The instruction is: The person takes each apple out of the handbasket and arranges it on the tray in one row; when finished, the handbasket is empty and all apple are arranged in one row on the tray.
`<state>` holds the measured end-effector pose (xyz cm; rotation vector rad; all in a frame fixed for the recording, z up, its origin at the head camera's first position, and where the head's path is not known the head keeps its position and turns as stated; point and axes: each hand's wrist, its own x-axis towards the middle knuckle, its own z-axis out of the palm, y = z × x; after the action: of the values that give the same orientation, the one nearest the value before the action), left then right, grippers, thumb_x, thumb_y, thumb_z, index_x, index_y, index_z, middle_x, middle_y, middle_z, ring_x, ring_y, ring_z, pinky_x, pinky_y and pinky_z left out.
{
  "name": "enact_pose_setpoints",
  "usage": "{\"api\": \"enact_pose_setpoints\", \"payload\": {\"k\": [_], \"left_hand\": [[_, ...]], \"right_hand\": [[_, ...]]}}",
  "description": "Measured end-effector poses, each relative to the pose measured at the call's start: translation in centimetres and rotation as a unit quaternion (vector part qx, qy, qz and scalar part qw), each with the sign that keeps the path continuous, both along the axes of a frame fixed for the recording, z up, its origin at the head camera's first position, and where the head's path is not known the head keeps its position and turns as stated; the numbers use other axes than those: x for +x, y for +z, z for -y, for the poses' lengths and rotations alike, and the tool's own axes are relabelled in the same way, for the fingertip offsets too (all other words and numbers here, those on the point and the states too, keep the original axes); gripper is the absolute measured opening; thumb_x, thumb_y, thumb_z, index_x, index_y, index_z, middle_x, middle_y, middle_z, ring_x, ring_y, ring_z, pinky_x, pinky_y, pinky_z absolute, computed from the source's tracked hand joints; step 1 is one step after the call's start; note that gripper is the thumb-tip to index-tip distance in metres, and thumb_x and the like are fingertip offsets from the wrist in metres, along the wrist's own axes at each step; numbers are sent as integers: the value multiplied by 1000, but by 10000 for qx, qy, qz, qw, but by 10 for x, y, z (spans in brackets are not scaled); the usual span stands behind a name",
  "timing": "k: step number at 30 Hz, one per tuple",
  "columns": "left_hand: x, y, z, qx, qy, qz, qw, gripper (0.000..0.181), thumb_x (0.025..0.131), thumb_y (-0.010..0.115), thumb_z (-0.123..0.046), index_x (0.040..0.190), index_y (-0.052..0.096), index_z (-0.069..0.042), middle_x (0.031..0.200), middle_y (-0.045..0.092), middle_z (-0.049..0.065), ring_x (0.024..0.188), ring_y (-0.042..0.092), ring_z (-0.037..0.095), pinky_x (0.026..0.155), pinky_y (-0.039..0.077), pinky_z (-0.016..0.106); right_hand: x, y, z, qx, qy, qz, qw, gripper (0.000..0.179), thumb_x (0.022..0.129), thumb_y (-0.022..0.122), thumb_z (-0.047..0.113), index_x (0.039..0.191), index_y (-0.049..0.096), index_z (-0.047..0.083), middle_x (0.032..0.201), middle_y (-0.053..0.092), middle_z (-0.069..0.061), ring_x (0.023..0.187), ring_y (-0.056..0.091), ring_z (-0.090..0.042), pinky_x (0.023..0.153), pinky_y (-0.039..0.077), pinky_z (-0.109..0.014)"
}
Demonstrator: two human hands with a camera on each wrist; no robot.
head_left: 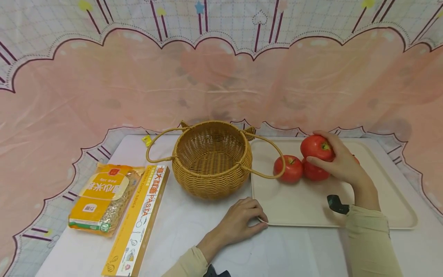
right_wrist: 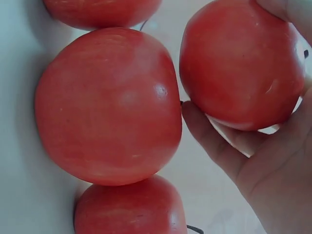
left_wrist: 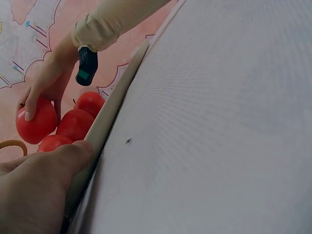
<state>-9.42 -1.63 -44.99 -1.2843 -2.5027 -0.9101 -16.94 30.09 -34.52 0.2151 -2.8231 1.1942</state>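
My right hand (head_left: 340, 161) holds a red apple (head_left: 315, 147), fingers and thumb around it. In the right wrist view this apple (right_wrist: 241, 63) is off the tray, close beside another apple (right_wrist: 109, 107). Below it on the beige tray (head_left: 297, 207) sit a left apple (head_left: 288, 169), a middle apple (head_left: 315, 172) and a right one (head_left: 356, 159) mostly hidden by the hand. My left hand (head_left: 240, 219) rests at the tray's near left corner with loosely bent fingers. The left wrist view shows its thumb (left_wrist: 73, 153) by the tray edge.
A round wicker basket (head_left: 211, 184) stands left of the tray, its right handle (head_left: 270, 176) reaching over the tray. Further left lie a long pasta box (head_left: 138, 219) and a yellow food bag (head_left: 100, 196). A small yellow wrapper (head_left: 147, 140) lies behind them.
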Motion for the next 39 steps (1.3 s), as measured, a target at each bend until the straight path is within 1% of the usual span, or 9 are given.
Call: {"api": "enact_pose_setpoints", "payload": {"k": [5, 10, 17, 23, 25, 27, 31, 34, 39], "left_hand": [[0, 0, 0, 26, -25, 7, 10000, 6, 87, 67, -35, 90, 69, -29, 89, 56, -20, 90, 50, -3, 86, 42, 16], [0, 1, 0, 15, -36, -3, 10000, 6, 88, 66, -34, 90, 69, -29, 89, 57, -19, 90, 50, -3, 86, 42, 16], [1, 2, 0, 1, -34, 69, 10000, 7, 88, 66, -35, 90, 69, -29, 89, 57, -19, 89, 50, -3, 86, 42, 16], [-1, 4, 0, 4, -46, 66, 10000, 7, 88, 66, -34, 90, 69, -28, 89, 56, -19, 90, 50, -3, 86, 42, 16], [-1, 4, 1, 5, -38, 73, 10000, 7, 88, 66, -34, 90, 69, -28, 89, 56, -19, 89, 50, -3, 87, 42, 16], [-1, 4, 1, 11, -34, 87, 10000, 7, 87, 67, -34, 90, 69, -28, 89, 56, -19, 89, 50, -3, 87, 42, 16], [0, 3, 1, 22, -36, 105, 9999, 7, 87, 67, -34, 90, 69, -28, 89, 56, -19, 89, 50, -3, 87, 42, 17], [1, 3, 0, 17, -34, 115, 9999, 7, 87, 67, -34, 90, 69, -28, 89, 56, -19, 89, 50, -2, 87, 42, 17], [1, 3, 0, -4, -33, 98, 9999, 7, 87, 67, -34, 90, 69, -29, 89, 56, -20, 89, 50, -3, 86, 42, 16]], "right_hand": [[0, 0, -5, 56, -113, -144, 9998, 76, 82, 72, 35, 144, 30, 35, 137, 38, -10, 121, 40, -37, 91, 39, -63], [2, 1, -11, 8, -396, -283, 9988, 78, 82, 72, 34, 146, 27, 33, 140, 34, -13, 121, 38, -39, 92, 37, -66], [3, 3, -21, -1, -799, -219, 9966, 81, 84, 69, 38, 148, 21, 37, 146, 29, -18, 124, 33, -42, 92, 34, -71], [3, 5, -30, -76, -1120, -32, 9937, 81, 84, 67, 44, 144, 13, 51, 151, 25, -17, 128, 30, -45, 93, 32, -73], [3, 5, -33, -148, -1173, 7, 9930, 81, 84, 67, 44, 143, 12, 53, 152, 24, -17, 130, 28, -46, 93, 32, -73], [3, 3, -36, -193, -1205, 22, 9925, 81, 84, 66, 43, 143, 12, 53, 152, 23, -17, 130, 27, -46, 92, 33, -74], [6, 1, -42, -227, -1352, -120, 9905, 78, 85, 66, 40, 144, 17, 49, 151, 25, -17, 129, 27, -43, 92, 34, -73], [7, 1, -46, -248, -1469, -157, 9887, 76, 85, 66, 40, 144, 18, 49, 152, 24, -15, 130, 27, -41, 94, 33, -72], [9, 1, -50, -341, -1525, -143, 9876, 76, 86, 66, 40, 144, 18, 50, 154, 20, -13, 131, 25, -42, 97, 30, -72]]}}
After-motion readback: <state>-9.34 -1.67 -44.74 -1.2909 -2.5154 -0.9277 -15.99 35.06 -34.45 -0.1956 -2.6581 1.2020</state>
